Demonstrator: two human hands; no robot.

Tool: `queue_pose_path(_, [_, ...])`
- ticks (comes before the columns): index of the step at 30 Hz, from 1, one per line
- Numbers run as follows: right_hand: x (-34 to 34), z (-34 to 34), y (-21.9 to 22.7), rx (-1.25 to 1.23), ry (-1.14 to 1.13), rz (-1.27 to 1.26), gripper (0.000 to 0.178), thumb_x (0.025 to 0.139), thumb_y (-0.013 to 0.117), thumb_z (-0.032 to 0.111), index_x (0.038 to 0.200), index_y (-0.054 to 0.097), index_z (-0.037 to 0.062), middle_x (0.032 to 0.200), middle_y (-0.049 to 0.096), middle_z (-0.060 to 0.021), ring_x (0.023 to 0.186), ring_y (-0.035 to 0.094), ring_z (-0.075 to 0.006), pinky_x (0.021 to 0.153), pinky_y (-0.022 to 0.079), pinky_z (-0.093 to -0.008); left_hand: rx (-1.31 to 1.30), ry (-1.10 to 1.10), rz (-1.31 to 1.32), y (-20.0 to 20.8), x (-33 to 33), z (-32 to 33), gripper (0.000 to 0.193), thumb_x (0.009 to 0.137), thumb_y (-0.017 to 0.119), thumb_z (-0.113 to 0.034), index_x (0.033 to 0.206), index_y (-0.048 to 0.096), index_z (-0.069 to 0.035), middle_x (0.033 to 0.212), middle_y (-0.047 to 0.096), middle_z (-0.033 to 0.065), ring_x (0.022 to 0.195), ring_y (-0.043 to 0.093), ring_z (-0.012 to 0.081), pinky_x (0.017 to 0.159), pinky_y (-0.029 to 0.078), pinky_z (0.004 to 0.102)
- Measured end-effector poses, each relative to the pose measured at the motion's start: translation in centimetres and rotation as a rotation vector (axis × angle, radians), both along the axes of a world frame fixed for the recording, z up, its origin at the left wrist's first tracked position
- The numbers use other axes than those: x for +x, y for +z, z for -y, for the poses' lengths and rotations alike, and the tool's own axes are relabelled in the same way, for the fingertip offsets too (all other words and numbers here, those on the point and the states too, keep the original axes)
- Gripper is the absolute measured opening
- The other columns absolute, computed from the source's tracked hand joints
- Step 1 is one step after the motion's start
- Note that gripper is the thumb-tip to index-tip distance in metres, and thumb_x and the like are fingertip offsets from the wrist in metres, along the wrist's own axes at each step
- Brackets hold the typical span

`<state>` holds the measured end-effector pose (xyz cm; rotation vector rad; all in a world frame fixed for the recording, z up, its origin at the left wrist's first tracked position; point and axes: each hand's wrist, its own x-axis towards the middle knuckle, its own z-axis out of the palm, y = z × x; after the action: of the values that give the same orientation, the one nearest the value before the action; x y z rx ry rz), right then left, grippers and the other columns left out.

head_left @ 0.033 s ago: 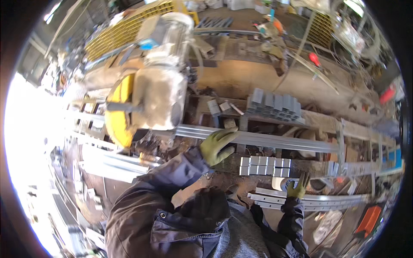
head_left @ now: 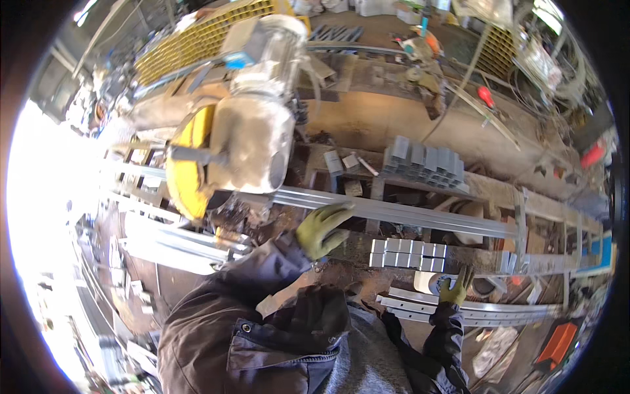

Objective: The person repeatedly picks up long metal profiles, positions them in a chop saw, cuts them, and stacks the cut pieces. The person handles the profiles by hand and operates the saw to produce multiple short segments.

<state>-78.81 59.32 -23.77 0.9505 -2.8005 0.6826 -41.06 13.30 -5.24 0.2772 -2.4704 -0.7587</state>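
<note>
Left side's totally blown out, rest is pretty readable
Strong white glare floods in from the left; the metal bars (head_left: 394,211) catch shiny streaks while the dark jacket (head_left: 197,335) looks dull. Fisheye bends everything toward the rim, clutter (head_left: 108,92) there goes soft, corners are black.

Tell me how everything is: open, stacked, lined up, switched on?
Left grip, gloved, open
Right grip, gloved, open
Long silver bars, lying side by side
Small metal pieces, lined up in two rows
Grey metal tubes, stacked
Yellow-guarded machine, can't tell whether it's on
Jacket, open at the front
</note>
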Motion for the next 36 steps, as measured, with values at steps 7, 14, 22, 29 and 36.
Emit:
queue_pose_path(7, [-1.3, 0.4, 0.0, -0.085, -0.090, -0.055, 0.075, 0.101, 0.075, 0.015, 0.173, 0.059, 0.0008, 0.181, 0.055, -0.0301, 0.169, 0.049, -0.0509, 0.140, 0.041, -0.0578, 0.124, 0.850, -0.101, -7.7, 33.7, -5.8, 0.040, 0.114, 0.073, -0.021, 0.150, 0.074, -0.002, 0.148, 0.076, 0.0250, 0.134, 0.073, 0.0472, 0.113, 0.059, 0.0543])
queue_pose_path(14, [9.2, 13.0, 9.0, -0.307, 0.137, -0.157, 0.063, 0.109, 0.073, 0.013, 0.169, 0.063, -0.0033, 0.174, 0.063, -0.0286, 0.161, 0.062, -0.0449, 0.136, 0.046, -0.0494, 0.267, 0.910, 0.205, -15.5, 50.1, -2.5, 0.062, 0.113, 0.078, -0.024, 0.169, 0.060, -0.004, 0.163, 0.069, 0.0295, 0.147, 0.068, 0.0528, 0.123, 0.056, 0.0548])
queue_pose_path(22, [31.1, 27.7, 14.4, -0.117, 0.893, 0.093, 0.063, 0.104, 0.079, 0.019, 0.163, 0.068, 0.0003, 0.175, 0.061, -0.0284, 0.162, 0.057, -0.0514, 0.136, 0.046, -0.0569, -0.070, 0.406, 0.640, -11.2, 46.9, 2.6, 0.052, 0.087, 0.096, -0.058, 0.111, 0.086, -0.013, 0.121, 0.081, 0.0126, 0.114, 0.076, 0.0416, 0.091, 0.062, 0.0553])
queue_pose_path(29, [35.6, 30.0, 7.8, 0.335, 0.786, 0.025, 0.079, 0.103, 0.076, 0.041, 0.172, 0.061, 0.0058, 0.187, 0.048, -0.0233, 0.165, 0.048, -0.0575, 0.135, 0.045, -0.0650, -0.109, 0.388, 0.952, -10.0, 41.5, 0.8, 0.026, 0.099, 0.080, -0.037, 0.112, 0.091, -0.017, 0.121, 0.084, 0.0087, 0.117, 0.082, 0.0361, 0.089, 0.067, 0.0551])
queue_pose_path(36, [36.2, 29.6, 5.6, 0.173, 0.770, 0.060, 0.072, 0.097, 0.078, 0.023, 0.161, 0.067, -0.0091, 0.180, 0.052, -0.0354, 0.162, 0.052, -0.0609, 0.134, 0.047, -0.0637, -0.122, 0.316, 0.716, -9.5, 43.6, 0.8, 0.029, 0.093, 0.087, -0.043, 0.108, 0.086, -0.018, 0.124, 0.080, 0.0048, 0.124, 0.077, 0.0323, 0.094, 0.067, 0.0520])
